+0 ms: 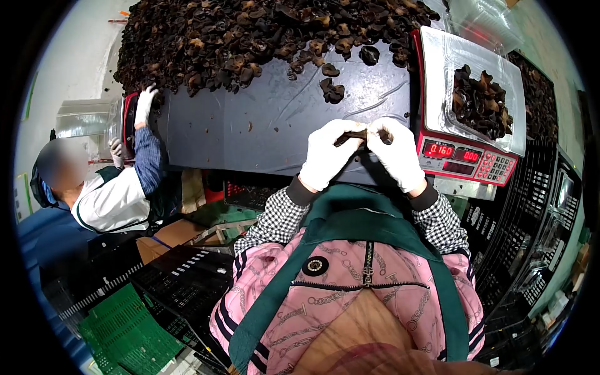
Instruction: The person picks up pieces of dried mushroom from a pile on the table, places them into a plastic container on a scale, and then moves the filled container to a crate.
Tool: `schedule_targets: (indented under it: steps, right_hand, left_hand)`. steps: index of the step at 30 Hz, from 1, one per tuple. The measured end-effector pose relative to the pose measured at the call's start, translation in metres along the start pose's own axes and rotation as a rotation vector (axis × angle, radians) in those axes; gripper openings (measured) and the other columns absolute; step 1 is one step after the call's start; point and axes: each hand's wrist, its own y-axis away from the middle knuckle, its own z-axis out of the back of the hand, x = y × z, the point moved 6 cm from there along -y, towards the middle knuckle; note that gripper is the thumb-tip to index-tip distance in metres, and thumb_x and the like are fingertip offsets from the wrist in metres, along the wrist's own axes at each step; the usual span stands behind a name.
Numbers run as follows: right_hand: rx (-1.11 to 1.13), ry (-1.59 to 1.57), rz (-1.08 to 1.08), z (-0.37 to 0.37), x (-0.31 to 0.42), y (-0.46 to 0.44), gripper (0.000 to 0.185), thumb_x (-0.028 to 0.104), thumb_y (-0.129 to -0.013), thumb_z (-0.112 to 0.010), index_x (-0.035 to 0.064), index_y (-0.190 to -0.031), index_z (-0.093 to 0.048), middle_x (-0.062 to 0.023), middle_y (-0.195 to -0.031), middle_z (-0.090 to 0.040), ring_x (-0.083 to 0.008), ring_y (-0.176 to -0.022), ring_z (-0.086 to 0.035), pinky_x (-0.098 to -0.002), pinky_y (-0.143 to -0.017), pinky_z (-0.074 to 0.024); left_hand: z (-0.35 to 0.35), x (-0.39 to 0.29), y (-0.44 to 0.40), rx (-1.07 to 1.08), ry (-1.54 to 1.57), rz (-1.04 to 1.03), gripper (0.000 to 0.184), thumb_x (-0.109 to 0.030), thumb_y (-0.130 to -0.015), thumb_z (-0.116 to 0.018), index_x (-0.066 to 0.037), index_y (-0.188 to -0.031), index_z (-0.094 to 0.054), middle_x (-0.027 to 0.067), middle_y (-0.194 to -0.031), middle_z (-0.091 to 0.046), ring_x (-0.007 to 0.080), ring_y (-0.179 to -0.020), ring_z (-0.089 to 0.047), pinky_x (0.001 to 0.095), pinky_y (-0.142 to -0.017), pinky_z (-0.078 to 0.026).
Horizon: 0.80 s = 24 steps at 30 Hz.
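Two grips, left hand (328, 153) and right hand (397, 156), pinched together on dark fungus (357, 134), over front of worktop (225, 137) near scale (469, 161). Light fingertip pressure best; hard pulling could tear it.

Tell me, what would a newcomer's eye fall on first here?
Most likely the great heap of dark, curled pieces covering the far part of the grey table. Next comes the red scale at the right, its lit display showing 0.160, with a clear tray of similar pieces on top. At the table's near edge, the white-gloved left hand and right hand hold a small dark piece between their fingers.
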Motion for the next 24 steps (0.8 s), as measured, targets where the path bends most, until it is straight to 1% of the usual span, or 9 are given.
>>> schedule_targets:
  steps: [3,6,8,11,12,13,14,17,24]
  right_hand:
    - [-0.046,-0.258,-0.105,-0.007,-0.026,-0.002,0.008,0.009,-0.093,-0.061,0.0018,-0.093,-0.065,-0.0016,-0.083,-0.062,-0.0104,-0.077,-0.057,-0.0253,-0.068,-0.0478]
    - [-0.015,-0.690,-0.449,-0.026,-0.038,0.009,0.025,0.018,-0.099,-0.062,0.0035,-0.120,-0.061,-0.0024,-0.097,-0.064,-0.0080,-0.083,-0.060,-0.0224,-0.069,-0.0486]
    - [0.148,-0.709,-0.408,-0.037,-0.051,0.018,0.035,0.022,-0.101,-0.062,0.0035,-0.130,-0.056,-0.0020,-0.102,-0.064,-0.0075,-0.085,-0.061,-0.0214,-0.069,-0.0498]
    - [0.138,-0.847,-0.484,-0.042,-0.065,0.028,0.031,0.018,-0.100,-0.063,0.0014,-0.125,-0.061,-0.0043,-0.101,-0.067,-0.0088,-0.083,-0.063,-0.0223,-0.069,-0.0509]
    - [0.170,-0.882,-0.486,-0.041,-0.064,0.030,0.029,0.018,-0.099,-0.063,0.0013,-0.124,-0.063,-0.0050,-0.101,-0.068,-0.0093,-0.083,-0.063,-0.0223,-0.071,-0.0510]
    - [0.126,-0.817,-0.471,-0.036,-0.065,0.034,0.028,0.017,-0.099,-0.063,-0.0008,-0.119,-0.066,-0.0063,-0.099,-0.069,-0.0118,-0.085,-0.066,-0.0250,-0.074,-0.0530]
    - [0.072,-0.530,-0.283,-0.026,-0.062,0.031,0.028,0.018,-0.098,-0.063,-0.0026,-0.117,-0.067,-0.0072,-0.101,-0.070,-0.0123,-0.085,-0.066,-0.0265,-0.077,-0.0538]
    - [0.091,-0.496,-0.415,-0.018,-0.045,0.037,0.029,0.019,-0.098,-0.062,-0.0030,-0.116,-0.068,-0.0064,-0.099,-0.072,-0.0109,-0.085,-0.066,-0.0255,-0.076,-0.0532]
    - [-0.203,-0.459,-0.122,0.011,-0.009,0.045,0.023,0.009,-0.098,-0.065,0.0000,-0.119,-0.067,-0.0052,-0.091,-0.071,-0.0068,-0.073,-0.063,-0.0218,-0.063,-0.0511]
  left_hand:
    - [-0.003,0.017,0.008,-0.007,0.091,0.096,0.031,0.002,-0.084,-0.073,0.001,-0.115,-0.068,0.0089,-0.105,-0.073,0.0170,-0.092,-0.071,0.0285,-0.085,-0.057]
    - [0.001,0.008,0.005,0.088,-0.252,-0.054,0.036,-0.002,-0.083,-0.074,-0.002,-0.118,-0.068,0.0107,-0.111,-0.071,0.0208,-0.098,-0.071,0.0308,-0.087,-0.056]
    - [0.000,0.003,0.000,0.180,-0.244,-0.130,0.042,-0.008,-0.082,-0.074,-0.006,-0.124,-0.068,0.0132,-0.126,-0.064,0.0278,-0.112,-0.066,0.0371,-0.093,-0.054]
    - [0.010,-0.011,-0.023,0.239,-0.314,-0.269,0.034,-0.007,-0.085,-0.071,-0.006,-0.119,-0.071,0.0116,-0.119,-0.068,0.0264,-0.108,-0.067,0.0352,-0.091,-0.054]
    - [0.016,-0.009,-0.030,0.208,-0.201,-0.046,0.028,-0.006,-0.086,-0.071,-0.006,-0.113,-0.073,0.0115,-0.114,-0.071,0.0258,-0.102,-0.068,0.0353,-0.089,-0.054]
    - [0.022,-0.010,-0.036,0.106,-0.318,-0.165,0.025,-0.005,-0.086,-0.070,-0.006,-0.111,-0.074,0.0116,-0.112,-0.072,0.0257,-0.100,-0.069,0.0353,-0.088,-0.055]
    - [0.024,-0.008,-0.043,0.008,-0.421,-0.289,0.023,-0.004,-0.086,-0.070,-0.005,-0.109,-0.074,0.0116,-0.109,-0.073,0.0256,-0.098,-0.069,0.0353,-0.087,-0.055]
    - [0.027,0.002,-0.053,-0.211,-0.560,-0.374,0.017,0.000,-0.085,-0.069,-0.007,-0.100,-0.074,0.0106,-0.097,-0.072,0.0284,-0.092,-0.068,0.0348,-0.085,-0.054]
    - [-0.019,-0.015,-0.044,0.020,-0.136,-0.131,0.018,0.000,-0.091,-0.066,0.000,-0.107,-0.074,0.0124,-0.102,-0.075,0.0210,-0.093,-0.072,0.0305,-0.086,-0.055]
